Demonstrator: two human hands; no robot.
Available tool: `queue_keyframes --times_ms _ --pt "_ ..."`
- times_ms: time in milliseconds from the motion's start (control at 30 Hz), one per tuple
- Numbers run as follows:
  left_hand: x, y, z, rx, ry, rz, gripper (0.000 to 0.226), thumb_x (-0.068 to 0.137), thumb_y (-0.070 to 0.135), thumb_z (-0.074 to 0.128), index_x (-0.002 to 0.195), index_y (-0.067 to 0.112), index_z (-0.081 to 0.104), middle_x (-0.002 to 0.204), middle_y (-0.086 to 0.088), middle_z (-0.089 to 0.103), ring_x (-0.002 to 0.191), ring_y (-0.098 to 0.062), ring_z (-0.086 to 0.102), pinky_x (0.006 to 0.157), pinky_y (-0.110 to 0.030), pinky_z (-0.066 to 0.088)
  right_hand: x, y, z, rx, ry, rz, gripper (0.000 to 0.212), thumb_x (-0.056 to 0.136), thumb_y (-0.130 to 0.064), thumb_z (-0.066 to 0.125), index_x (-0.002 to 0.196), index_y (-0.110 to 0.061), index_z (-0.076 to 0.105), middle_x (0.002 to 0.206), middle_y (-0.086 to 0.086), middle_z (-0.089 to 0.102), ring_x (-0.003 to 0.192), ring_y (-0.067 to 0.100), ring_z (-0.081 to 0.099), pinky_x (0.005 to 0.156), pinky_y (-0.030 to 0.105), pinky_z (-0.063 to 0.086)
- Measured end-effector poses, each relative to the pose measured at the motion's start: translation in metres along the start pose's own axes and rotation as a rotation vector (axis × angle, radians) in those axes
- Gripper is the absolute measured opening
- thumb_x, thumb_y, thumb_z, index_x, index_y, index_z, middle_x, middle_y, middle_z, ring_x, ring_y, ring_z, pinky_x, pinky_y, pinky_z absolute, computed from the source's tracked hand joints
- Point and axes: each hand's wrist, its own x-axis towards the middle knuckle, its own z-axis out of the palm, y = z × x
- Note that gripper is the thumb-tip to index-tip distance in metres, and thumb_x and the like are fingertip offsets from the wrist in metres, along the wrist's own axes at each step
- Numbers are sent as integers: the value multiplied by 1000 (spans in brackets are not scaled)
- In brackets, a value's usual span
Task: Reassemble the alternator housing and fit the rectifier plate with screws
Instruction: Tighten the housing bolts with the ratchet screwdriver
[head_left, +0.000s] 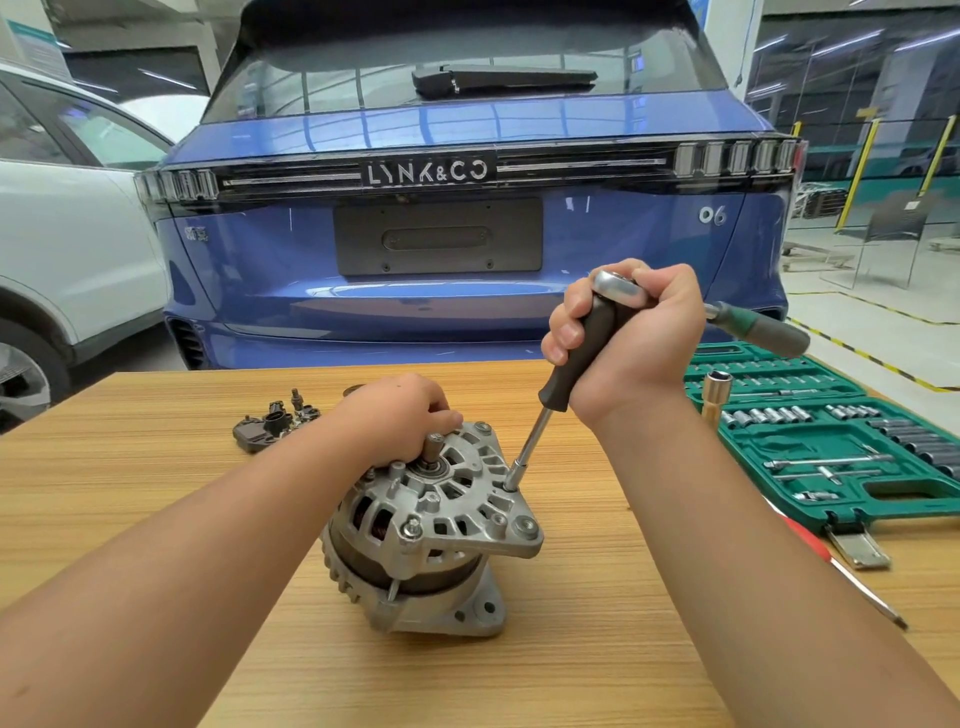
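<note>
A workshop bay, with a blue car (467, 208) parked tail-on behind a wooden tabletop (156, 467) and a white car (62, 234) at the left edge. The alternator (431, 525) stands near the middle of the tabletop, its finned housing face turned up toward the camera, which puts the through-bolts along its rim within reach from above.

The left hand (400, 421) is curled over the far upper edge of the housing and grips it, most likely to stop the body turning or tipping under torque. The right hand (628, 338) is closed around the dark handle of a driver (566, 379) together with the head of a ratchet (758, 327), whose green grip sticks out to the right. The driver's shaft slants down and its socket tip sits on a bolt at the housing's right rim; the slant follows the raised hand.

The dark rectifier parts (270, 423) lie apart, behind the alternator to the left, apparently waiting until the housing is bolted shut. A green socket case (831, 441) lies open at the right, a loose socket (717, 395) standing at its near corner, and a red-handled screwdriver (841, 571) lies beside it.
</note>
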Motion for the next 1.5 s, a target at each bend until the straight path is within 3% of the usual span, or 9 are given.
queue_keyframes --times_ms 133,333,467,600,767,967,1067,1267,1500 --pt "0 0 0 -10 -4 12 24 105 48 49 105 27 60 88 3 67 69 -11 59 51 -26 41 4 -1 -7 33 -80 38 22 75 -27 40 63 -17 55 58 7 51 44 21 41 47 24 34" --pt "0 1 -1 -27 -8 26 28 105 47 50 114 24 64 94 3 68 74 -12 61 55 -26 44 10 5 -10 -58 -215 -84 29 94 -20 33 107 -15 59 85 10 68 59 24 56 54 30 46" --pt "-6 -2 -2 -182 117 98 27 103 51 50 107 30 66 94 12 68 80 -4 61 61 -24 46 6 2 -9 -388 -185 -367 26 92 -12 39 92 -19 65 101 3 72 79 23 64 57 34 52" --pt "-15 2 -10 -537 142 183 28 89 66 59 100 42 70 97 24 72 94 6 65 77 -23 49 0 -1 -4 -767 -174 -615 22 96 -5 43 93 -18 60 81 0 63 69 23 63 58 43 53" --pt "-15 30 -12 -453 -171 354 42 78 71 62 109 44 70 104 26 73 96 5 68 92 -33 54 -1 -6 2 -1430 -188 -626 17 95 -18 48 109 -22 38 95 -6 45 78 -3 47 64 12 34" --pt "-10 32 -5 -313 -234 390 32 96 63 54 86 42 76 68 21 64 57 3 53 64 -29 43 -5 -15 17 -1219 -401 -314 37 86 -26 49 121 -13 55 99 -5 52 84 6 52 80 24 45" --pt "-11 30 -6 -375 -242 401 30 97 59 57 84 42 77 69 24 66 58 6 55 64 -26 41 -1 -18 25 -835 -340 80 46 93 -13 60 134 8 56 69 1 49 57 11 45 48 17 45" --pt "-11 31 -5 -364 -230 379 30 95 60 58 83 41 78 84 17 73 76 -5 64 77 -34 52 -11 -19 -2 -937 -564 -220 34 101 -31 33 122 -30 60 120 13 51 91 20 57 83 39 54" --pt "-13 34 -6 -337 -255 387 30 96 59 57 85 42 78 81 26 72 68 9 60 68 -26 41 -4 -19 0 -1009 -337 -414 17 94 -42 61 100 -30 72 67 -7 64 64 11 63 62 26 51"
